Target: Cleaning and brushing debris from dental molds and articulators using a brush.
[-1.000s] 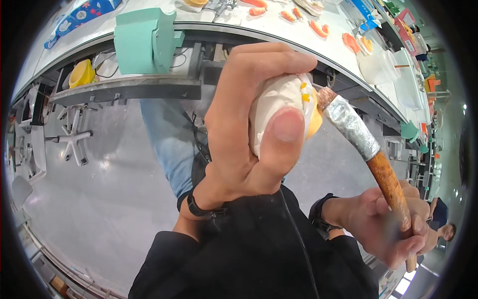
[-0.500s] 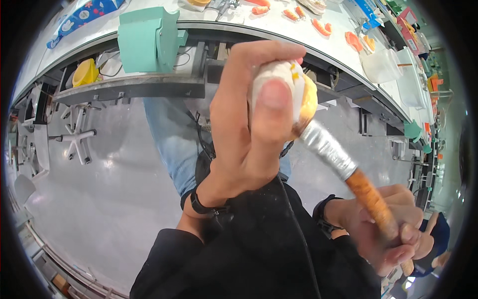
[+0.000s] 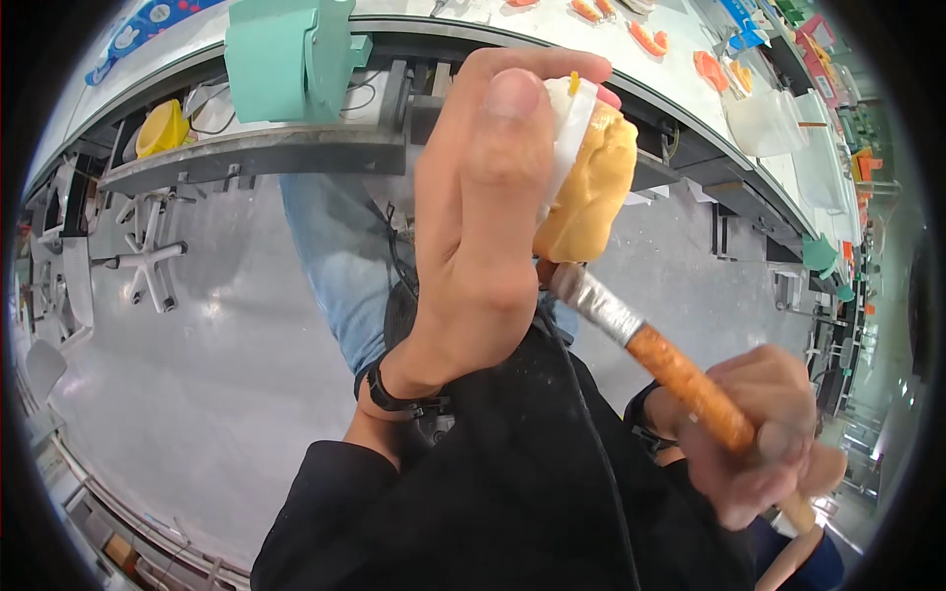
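My left hand (image 3: 483,207) is closed around a dental cast with a yellow stone side (image 3: 596,187) and a white band across it. A bit of pink shows at the cast's upper end, next to my fingertips, and the palm hides the rest. In my right hand (image 3: 754,433), which is blurred, the fingers wrap a brush with an orange-brown wooden handle (image 3: 685,374) and a silvery ferrule. The brush's dark tip is at the lower end of the cast, partly hidden by my left hand; whether it touches I cannot tell.
Ahead is a white workbench (image 3: 552,30) with pink and yellow denture pieces (image 3: 647,39) on it. A green bench attachment (image 3: 281,64) overhangs an open drawer, where a yellow container (image 3: 163,128) lies. At right stands a translucent tub (image 3: 764,125).
My left hand has turned the cast, so more of its yellow side shows. The brush and my right hand have shifted left, the tip now lower on the cast.
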Available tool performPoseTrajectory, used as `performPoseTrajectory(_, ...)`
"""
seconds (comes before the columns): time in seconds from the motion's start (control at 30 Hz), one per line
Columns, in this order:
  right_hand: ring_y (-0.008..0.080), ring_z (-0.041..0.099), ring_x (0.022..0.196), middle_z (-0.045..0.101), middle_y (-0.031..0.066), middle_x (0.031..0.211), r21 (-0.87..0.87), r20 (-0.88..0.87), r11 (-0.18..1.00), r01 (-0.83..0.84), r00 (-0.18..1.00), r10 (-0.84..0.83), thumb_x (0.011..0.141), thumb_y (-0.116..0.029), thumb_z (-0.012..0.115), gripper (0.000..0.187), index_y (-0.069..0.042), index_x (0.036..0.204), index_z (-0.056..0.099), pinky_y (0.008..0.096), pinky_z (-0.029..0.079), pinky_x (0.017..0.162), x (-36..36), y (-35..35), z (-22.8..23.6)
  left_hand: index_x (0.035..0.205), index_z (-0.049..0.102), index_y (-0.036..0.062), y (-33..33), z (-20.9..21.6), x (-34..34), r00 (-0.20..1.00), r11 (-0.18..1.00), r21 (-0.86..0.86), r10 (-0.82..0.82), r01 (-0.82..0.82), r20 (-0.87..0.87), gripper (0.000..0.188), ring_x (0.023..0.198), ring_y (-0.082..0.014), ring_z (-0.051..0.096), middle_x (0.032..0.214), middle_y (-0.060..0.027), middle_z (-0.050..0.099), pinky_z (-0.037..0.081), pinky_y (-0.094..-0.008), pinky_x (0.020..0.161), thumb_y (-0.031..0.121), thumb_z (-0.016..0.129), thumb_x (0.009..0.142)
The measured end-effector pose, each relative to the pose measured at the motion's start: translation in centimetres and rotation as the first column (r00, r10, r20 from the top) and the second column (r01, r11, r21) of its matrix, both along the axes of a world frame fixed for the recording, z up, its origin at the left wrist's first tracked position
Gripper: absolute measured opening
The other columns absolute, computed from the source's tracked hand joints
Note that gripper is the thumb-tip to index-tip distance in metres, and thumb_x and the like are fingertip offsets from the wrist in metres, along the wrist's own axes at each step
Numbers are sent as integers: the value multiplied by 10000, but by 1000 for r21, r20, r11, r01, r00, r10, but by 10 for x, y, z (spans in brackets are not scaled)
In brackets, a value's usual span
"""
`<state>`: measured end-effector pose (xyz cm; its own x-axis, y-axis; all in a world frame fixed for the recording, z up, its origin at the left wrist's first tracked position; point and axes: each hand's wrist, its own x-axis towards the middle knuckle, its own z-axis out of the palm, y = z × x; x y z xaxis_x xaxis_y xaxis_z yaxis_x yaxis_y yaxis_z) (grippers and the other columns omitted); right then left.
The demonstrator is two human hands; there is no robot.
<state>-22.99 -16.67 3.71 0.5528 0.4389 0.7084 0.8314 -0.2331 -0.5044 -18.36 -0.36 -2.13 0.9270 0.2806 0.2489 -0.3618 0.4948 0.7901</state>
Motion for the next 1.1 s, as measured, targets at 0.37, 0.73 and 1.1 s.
performPoseTrajectory(0.37, 104, 359, 410, 453, 65, 556, 347, 170, 915, 204, 946, -275, 877, -314, 423, 219, -112, 845, 501, 237, 253, 406, 5, 14, -12, 1080, 527, -47, 3, 0, -2, 997, 995, 86, 54, -50, -53, 515, 829, -155, 580, 936, -137, 609, 463, -244, 744, 363, 236, 970)
performPoseTrajectory(0.73, 115, 331, 384, 435, 58, 522, 320, 170, 938, 134, 966, -196, 881, -314, 425, 223, -97, 873, 473, 231, 237, 419, 4, 11, -11, 1082, 537, -42, -4, 11, -4, 977, 978, 135, 173, -156, -125, 508, 840, -154, 579, 928, -123, 608, 456, -247, 763, 372, 265, 970)
performPoseTrajectory(1.1, 85, 257, 397, 405, 11, 509, 551, 67, 835, 2, 997, -47, 829, -296, 461, 169, -131, 798, 453, 239, 238, 425, 12, 16, -15, 1078, 535, -59, 2, 5, -1, 979, 987, -117, -131, 113, -156, 598, 826, -190, 602, 911, -144, 614, 482, -265, 753, 441, 228, 959)
